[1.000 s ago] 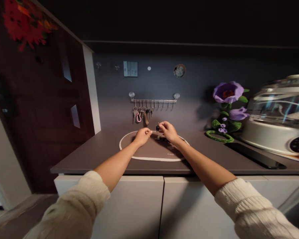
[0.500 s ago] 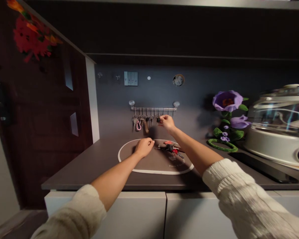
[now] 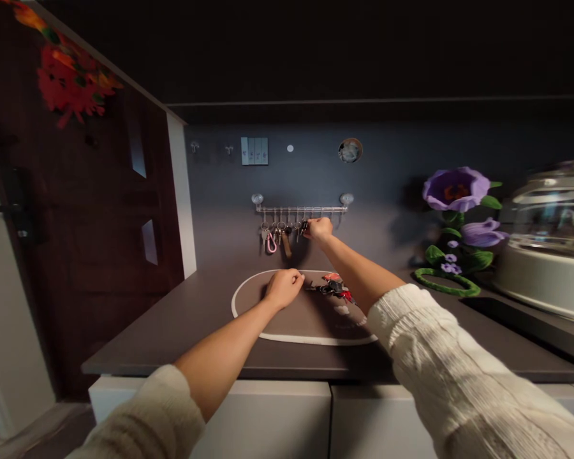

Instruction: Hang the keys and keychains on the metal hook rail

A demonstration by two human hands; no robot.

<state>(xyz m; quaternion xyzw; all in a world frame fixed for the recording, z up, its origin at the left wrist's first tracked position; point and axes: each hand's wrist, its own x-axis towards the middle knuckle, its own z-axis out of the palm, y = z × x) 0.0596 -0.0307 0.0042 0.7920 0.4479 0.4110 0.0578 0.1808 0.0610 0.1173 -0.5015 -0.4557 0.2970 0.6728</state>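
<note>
My right hand [image 3: 319, 229] is raised to the clear hook rail [image 3: 302, 209] on the wall, its fingers pinched on small dark keys [image 3: 305, 226] just below the hooks. Whether their ring is on a hook I cannot tell. Several keys [image 3: 280, 231] hang to the left, among them a pink carabiner [image 3: 271, 242] and a brown strap [image 3: 286, 244]. My left hand [image 3: 286, 288] is closed low over the brown mat [image 3: 277, 325]; anything inside its fingers is hidden. Right of it, a pile of keys [image 3: 333, 287] with red and black parts lies on the mat.
Purple knitted flowers [image 3: 456, 191] stand on the counter at right, beside a white appliance [image 3: 550, 274] with a clear cover. A flat black object [image 3: 526, 325] lies before it. A dark shelf [image 3: 316, 57] overhangs above; a door [image 3: 100, 255] is at left.
My right hand has shifted slightly left along the rail, closer to the hanging keys. My left hand stays closed over the mat, a little nearer the pile. The view has shifted slightly.
</note>
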